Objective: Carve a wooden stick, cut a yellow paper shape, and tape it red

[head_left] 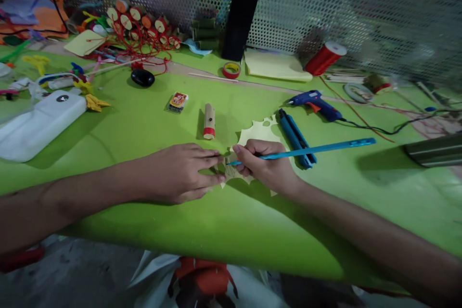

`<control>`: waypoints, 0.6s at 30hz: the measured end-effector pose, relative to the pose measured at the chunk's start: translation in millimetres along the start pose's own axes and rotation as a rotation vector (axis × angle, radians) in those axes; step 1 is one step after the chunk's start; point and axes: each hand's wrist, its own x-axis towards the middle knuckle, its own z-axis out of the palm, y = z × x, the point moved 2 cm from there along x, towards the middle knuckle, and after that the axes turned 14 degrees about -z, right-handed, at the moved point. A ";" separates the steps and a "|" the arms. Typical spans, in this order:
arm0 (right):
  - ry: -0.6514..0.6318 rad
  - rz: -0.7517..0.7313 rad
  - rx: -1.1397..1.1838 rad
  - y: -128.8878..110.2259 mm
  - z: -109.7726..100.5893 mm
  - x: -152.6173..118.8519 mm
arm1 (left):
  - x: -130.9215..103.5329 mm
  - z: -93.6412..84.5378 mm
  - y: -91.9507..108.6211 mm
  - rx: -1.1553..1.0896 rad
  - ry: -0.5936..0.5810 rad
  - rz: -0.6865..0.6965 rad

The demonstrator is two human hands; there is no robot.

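Note:
On the green table lies an irregularly cut piece of pale yellow paper (260,132) with jagged edges and small holes near its top. My right hand (265,163) is closed round a long blue pencil (317,149), whose tip touches the paper's left part, where dark lines show. Flat at the paper's left edge, my left hand (187,172) has its fingers spread, with the fingertips on or beside the edge. Above the hands stands or lies a small wooden tube (209,120) with a red band. A blue cutter (296,137) is just right of the paper.
A blue glue gun (315,104) with a black cable lies at right, near a dark cylinder (435,150). Farther back are a red thread spool (326,57), red tape (231,70), a black phone (239,26) and a black mouse (142,77). A white device (43,122) is at left.

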 end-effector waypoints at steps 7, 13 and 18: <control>0.019 0.004 -0.001 -0.9 0.4 1.0 | -0.5 0.8 0.2 -0.013 0.008 -0.003; 0.018 0.009 -0.001 -0.9 1.3 1.5 | -0.4 0.8 0.0 0.000 0.008 0.003; 0.034 0.019 0.043 -2.7 0.0 2.3 | -0.3 0.1 -0.3 -0.009 0.003 0.001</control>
